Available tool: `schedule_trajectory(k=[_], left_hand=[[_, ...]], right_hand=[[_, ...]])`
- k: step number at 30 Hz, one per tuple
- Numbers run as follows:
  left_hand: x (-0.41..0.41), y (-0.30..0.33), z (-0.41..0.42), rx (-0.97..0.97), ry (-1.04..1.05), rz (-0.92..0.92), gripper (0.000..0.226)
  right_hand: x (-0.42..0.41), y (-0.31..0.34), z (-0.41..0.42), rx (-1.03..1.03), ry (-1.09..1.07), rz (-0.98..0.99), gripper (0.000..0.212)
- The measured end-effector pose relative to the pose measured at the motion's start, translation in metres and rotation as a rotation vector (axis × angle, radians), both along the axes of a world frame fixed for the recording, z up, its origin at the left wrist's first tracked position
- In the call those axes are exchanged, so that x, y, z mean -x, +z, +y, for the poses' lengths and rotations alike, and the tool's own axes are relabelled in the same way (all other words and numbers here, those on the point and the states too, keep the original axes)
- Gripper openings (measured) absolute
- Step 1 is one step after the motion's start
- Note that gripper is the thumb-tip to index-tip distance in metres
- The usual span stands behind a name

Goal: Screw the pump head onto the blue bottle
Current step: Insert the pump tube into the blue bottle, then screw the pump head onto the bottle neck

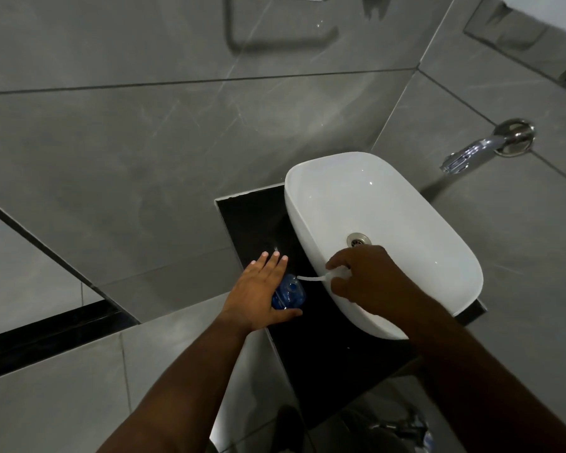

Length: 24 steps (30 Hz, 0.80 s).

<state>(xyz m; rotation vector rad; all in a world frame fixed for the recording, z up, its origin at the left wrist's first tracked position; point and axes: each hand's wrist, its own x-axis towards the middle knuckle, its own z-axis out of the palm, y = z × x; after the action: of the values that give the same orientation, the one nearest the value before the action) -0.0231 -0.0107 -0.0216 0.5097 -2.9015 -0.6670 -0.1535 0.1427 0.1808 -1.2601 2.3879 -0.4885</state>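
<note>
While left hand (258, 291), fingers spread, steadies blue bottle (288, 291), right hand (366, 277), pinching pump head (339, 273), should feed its tube (311, 278) straight in before twisting.

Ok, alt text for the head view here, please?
Right hand holds a white pump head, its tube pointing at a blue bottle steadied by the left hand on a black counter beside a white sink.

The bottle (288, 293) stands on the counter (324, 348) left of the basin (406, 204), tap (484, 148) beyond it.
</note>
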Motion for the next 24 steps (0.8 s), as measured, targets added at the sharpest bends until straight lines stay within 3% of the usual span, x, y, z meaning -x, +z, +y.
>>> schedule_trajectory(k=[17, 24], left_hand=[[0.001, -0.003, 0.001, 0.016, 0.008, 0.005, 0.111], [0.001, -0.002, 0.003, 0.022, 0.026, -0.017, 0.111]], right_hand=[[-0.017, 0.016, -0.031, -0.196, 0.173, 0.084, 0.032], [-0.023, -0.021, -0.055, -0.262, 0.209, 0.069, 0.036]])
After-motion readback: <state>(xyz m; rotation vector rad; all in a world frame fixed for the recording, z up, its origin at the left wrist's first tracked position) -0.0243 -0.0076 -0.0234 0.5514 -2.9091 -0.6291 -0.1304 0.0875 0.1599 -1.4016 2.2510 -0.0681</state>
